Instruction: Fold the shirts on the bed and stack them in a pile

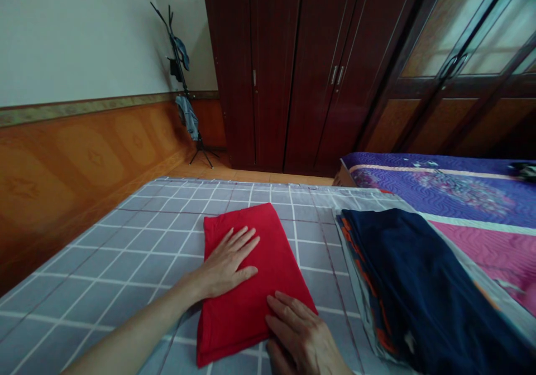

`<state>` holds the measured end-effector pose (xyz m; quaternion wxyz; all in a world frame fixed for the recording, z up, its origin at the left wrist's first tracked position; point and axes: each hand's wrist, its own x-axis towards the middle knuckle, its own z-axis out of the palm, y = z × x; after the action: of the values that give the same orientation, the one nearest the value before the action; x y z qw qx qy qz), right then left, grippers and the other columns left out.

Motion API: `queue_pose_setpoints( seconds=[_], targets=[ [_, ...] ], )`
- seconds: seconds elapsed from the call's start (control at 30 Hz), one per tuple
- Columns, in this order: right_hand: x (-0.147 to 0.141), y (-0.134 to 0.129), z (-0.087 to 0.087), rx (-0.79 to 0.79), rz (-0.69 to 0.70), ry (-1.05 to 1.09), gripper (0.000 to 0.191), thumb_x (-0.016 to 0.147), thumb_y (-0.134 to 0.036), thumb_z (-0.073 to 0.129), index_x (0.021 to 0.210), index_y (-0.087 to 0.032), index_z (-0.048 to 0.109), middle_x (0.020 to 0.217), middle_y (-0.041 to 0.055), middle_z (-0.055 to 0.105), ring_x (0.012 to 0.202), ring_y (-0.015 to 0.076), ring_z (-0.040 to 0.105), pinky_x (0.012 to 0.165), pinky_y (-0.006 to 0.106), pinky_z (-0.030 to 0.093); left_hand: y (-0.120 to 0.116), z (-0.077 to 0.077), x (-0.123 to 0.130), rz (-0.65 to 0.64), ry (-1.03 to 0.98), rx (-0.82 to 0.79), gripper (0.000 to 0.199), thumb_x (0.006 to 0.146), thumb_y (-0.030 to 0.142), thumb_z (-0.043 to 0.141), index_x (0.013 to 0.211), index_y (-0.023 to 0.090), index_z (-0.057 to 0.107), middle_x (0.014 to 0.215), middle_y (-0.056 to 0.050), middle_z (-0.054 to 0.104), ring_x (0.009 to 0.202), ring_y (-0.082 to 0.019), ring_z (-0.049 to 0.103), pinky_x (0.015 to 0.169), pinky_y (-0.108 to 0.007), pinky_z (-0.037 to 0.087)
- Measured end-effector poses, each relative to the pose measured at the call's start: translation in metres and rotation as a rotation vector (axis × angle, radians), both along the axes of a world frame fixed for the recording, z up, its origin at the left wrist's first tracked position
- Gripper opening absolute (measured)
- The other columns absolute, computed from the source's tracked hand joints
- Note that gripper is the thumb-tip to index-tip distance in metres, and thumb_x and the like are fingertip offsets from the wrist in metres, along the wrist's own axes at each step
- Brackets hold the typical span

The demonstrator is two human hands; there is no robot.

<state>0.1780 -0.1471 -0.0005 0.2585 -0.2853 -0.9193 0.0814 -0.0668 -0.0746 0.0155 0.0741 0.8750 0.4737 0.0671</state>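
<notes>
A folded red garment (pixel 268 252) lies on the grey bedspread with white grid lines (pixel 146 252). My left hand (pixel 230 266) is pressed flat on its left part, fingers spread and thumb out to the side. At the lower right edge of the red cloth, my right hand (pixel 299 330) rests with slightly bent fingers on top. The right thumb sits just off the near edge of the cloth, partly hidden. To the right of my hands is a stack of folded clothes, a dark navy garment (pixel 410 269) with orange trim on top.
Right of the grey bedspread lies a purple and pink quilted cover (pixel 460 191). A dark red wardrobe (pixel 276 73) stands beyond the far edge. A coat stand (pixel 180 68) with hanging items is in the far left corner, near the wood-panelled wall (pixel 84 157).
</notes>
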Motion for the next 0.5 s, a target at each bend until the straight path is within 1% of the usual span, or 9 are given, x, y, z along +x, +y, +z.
queue_pose_setpoints(
  seconds=[0.03, 0.1, 0.17, 0.2, 0.27, 0.33, 0.4, 0.5],
  targets=[
    [0.001, 0.0, 0.002, -0.013, 0.002, 0.014, 0.025, 0.08, -0.018, 0.057, 0.103, -0.018, 0.067, 0.119, 0.0076, 0.065, 0.111, 0.0228, 0.06, 0.094, 0.03, 0.049, -0.002, -0.005, -0.009, 0.071, -0.01, 0.011, 0.064, 0.092, 0.054, 0.035, 0.148, 0.025, 0.021, 0.155, -0.006, 0.018, 0.143, -0.024, 0.013, 0.115, -0.047, 0.013],
    [0.002, -0.001, 0.007, -0.045, -0.028, 0.054, 0.024, 0.081, -0.017, 0.056, 0.102, -0.017, 0.068, 0.116, 0.0087, 0.066, 0.109, 0.0219, 0.06, 0.093, 0.029, 0.05, 0.004, -0.017, -0.033, 0.272, -0.064, 0.072, 0.067, 0.091, 0.053, 0.035, 0.146, 0.014, 0.027, 0.153, -0.013, 0.022, 0.141, -0.027, 0.018, 0.115, -0.047, 0.018],
    [0.003, 0.0, 0.011, -0.064, -0.117, 0.107, 0.026, 0.082, -0.015, 0.053, 0.102, -0.016, 0.067, 0.114, 0.0112, 0.066, 0.108, 0.0221, 0.06, 0.093, 0.032, 0.05, 0.016, -0.028, -0.055, 0.442, -0.142, 0.15, 0.068, 0.091, 0.052, 0.034, 0.141, 0.006, 0.034, 0.148, -0.018, 0.033, 0.138, -0.027, 0.028, 0.114, -0.044, 0.024],
    [0.003, 0.001, 0.013, -0.071, -0.177, 0.131, 0.027, 0.082, -0.014, 0.051, 0.103, -0.015, 0.067, 0.114, 0.0127, 0.066, 0.106, 0.0226, 0.06, 0.092, 0.034, 0.051, 0.023, -0.033, -0.064, 0.492, -0.181, 0.18, 0.067, 0.09, 0.052, 0.033, 0.139, 0.005, 0.036, 0.144, -0.019, 0.039, 0.135, -0.027, 0.034, 0.112, -0.043, 0.027],
    [0.004, 0.004, 0.016, -0.101, -0.303, 0.153, 0.029, 0.082, -0.012, 0.048, 0.104, -0.013, 0.067, 0.114, 0.0153, 0.064, 0.104, 0.0241, 0.06, 0.09, 0.039, 0.052, 0.032, -0.04, -0.074, 0.523, -0.243, 0.212, 0.063, 0.089, 0.051, 0.033, 0.135, 0.008, 0.04, 0.138, -0.017, 0.046, 0.13, -0.027, 0.042, 0.11, -0.043, 0.031],
    [0.005, 0.008, 0.017, -0.152, -0.425, 0.134, 0.032, 0.08, -0.013, 0.049, 0.108, -0.011, 0.065, 0.117, 0.0174, 0.061, 0.106, 0.0267, 0.057, 0.09, 0.044, 0.051, 0.036, -0.043, -0.078, 0.516, -0.281, 0.212, 0.061, 0.088, 0.052, 0.035, 0.134, 0.012, 0.041, 0.135, -0.015, 0.049, 0.127, -0.027, 0.045, 0.108, -0.044, 0.034],
    [0.006, 0.012, 0.015, -0.219, -0.521, 0.08, 0.038, 0.079, -0.015, 0.053, 0.115, -0.009, 0.062, 0.125, 0.0193, 0.057, 0.115, 0.0308, 0.052, 0.095, 0.049, 0.047, 0.036, -0.045, -0.079, 0.516, -0.308, 0.209, 0.061, 0.086, 0.053, 0.038, 0.132, 0.013, 0.042, 0.134, -0.015, 0.05, 0.125, -0.028, 0.047, 0.107, -0.045, 0.035],
    [0.007, 0.013, 0.014, -0.319, -0.59, 0.014, 0.051, 0.077, -0.019, 0.057, 0.127, -0.006, 0.054, 0.138, 0.0209, 0.045, 0.13, 0.036, 0.036, 0.104, 0.054, 0.038, 0.035, -0.046, -0.08, 0.535, -0.33, 0.195, 0.062, 0.084, 0.055, 0.039, 0.13, 0.014, 0.043, 0.133, -0.014, 0.052, 0.123, -0.029, 0.049, 0.107, -0.045, 0.036]
  ],
)
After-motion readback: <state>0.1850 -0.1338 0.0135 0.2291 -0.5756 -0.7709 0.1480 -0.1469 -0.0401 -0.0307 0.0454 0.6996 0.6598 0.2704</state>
